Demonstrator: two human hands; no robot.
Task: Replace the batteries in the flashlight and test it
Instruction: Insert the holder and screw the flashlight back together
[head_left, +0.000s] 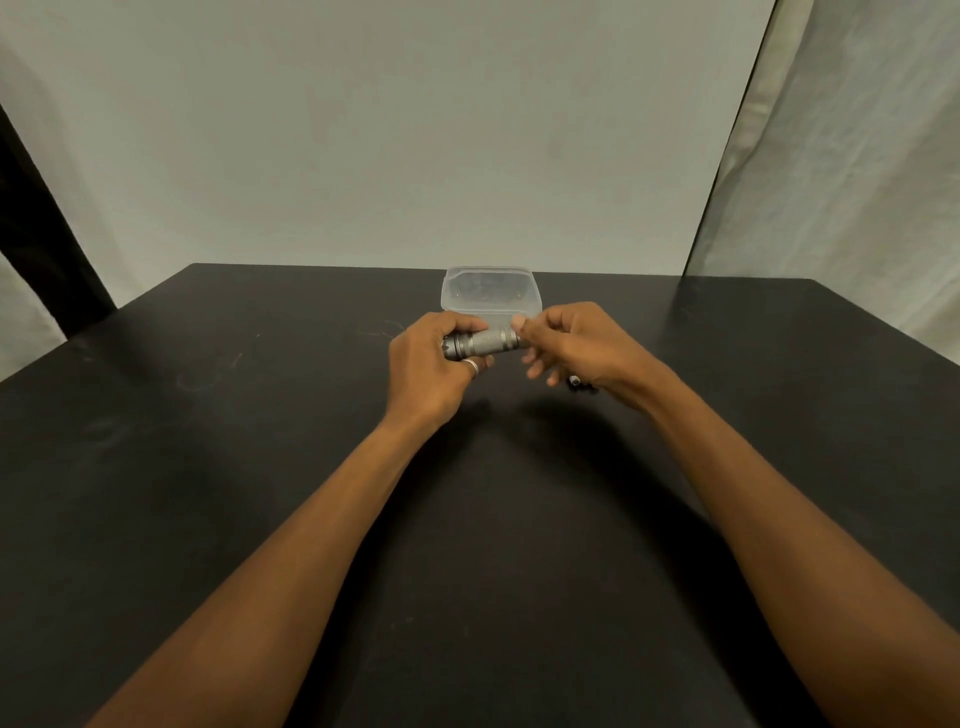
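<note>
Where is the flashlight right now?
In the head view the flashlight is held level above the black table, near its far middle: the left hand grips its head end, the right hand works its tail, just in front of a clear plastic container.

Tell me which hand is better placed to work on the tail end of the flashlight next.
Probably the right hand: its fingertips are already at the tail end of the flashlight, while the left hand is wrapped around the head end, steadying it above the table.

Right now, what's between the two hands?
In the head view, the flashlight spans between them: left hand grips its head end, right hand pinches its tail end.
</note>
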